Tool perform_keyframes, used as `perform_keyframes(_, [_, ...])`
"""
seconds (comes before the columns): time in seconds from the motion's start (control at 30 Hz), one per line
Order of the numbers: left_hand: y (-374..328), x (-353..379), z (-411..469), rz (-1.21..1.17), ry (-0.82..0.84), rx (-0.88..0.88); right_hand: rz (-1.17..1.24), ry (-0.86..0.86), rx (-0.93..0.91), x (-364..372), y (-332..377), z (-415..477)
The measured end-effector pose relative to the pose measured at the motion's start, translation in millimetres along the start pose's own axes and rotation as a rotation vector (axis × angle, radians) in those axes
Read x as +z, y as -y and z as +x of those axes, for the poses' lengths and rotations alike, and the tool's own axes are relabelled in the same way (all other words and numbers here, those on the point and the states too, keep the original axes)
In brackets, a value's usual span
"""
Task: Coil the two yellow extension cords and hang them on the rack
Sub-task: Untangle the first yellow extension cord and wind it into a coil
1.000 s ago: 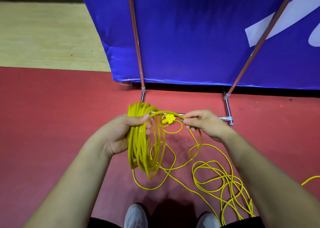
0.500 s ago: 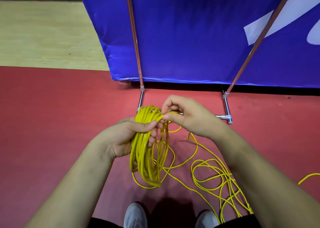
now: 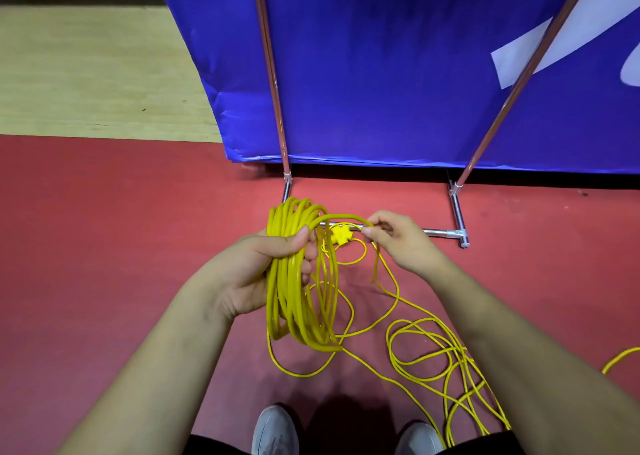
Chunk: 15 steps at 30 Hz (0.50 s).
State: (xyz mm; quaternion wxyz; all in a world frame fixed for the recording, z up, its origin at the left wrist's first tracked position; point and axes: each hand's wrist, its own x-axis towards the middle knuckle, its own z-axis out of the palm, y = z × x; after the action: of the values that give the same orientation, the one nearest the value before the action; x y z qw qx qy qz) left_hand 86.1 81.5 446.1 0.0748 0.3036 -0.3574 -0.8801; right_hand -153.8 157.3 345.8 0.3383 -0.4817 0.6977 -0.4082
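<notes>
A red floor (image 3: 104, 246) spread beneath a standing person, with grey shoes (image 3: 275, 432) at 6 o'clock. Loose yellow cord (image 3: 450, 350) lay in tangled loops at 4 o'clock and trailed up to the hands. At centre the left hand (image 3: 263, 271) gripped a hanging coil (image 3: 298, 298) of many turns, thumb curled over its top. The right hand (image 3: 398, 243) had been against the coil half a second earlier, laying a turn. It had since swung out toward 3 o'clock, fingers pinching the next span, which arched above a yellow plug (image 3: 341, 235). One more loop seemed added, though plenty remained uncoiled. Beyond, the rack (image 3: 440, 233) and a blue banner (image 3: 381, 73) stood at 12 o'clock.
</notes>
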Motion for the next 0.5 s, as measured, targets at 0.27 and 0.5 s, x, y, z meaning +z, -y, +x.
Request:
perform_keyframes(0.27, [-2.2, 4.6, -5.6, -0.120, 0.093, 0.002, -0.194, -0.110, 0.060, 4.1, -48.3, 4.3])
perform_keyframes(0.5, [-18.0, -5.4, -1.2, -0.371, -0.082, 0.311, -0.393, 0.069, 0.300, 22.7, -82.3, -6.0])
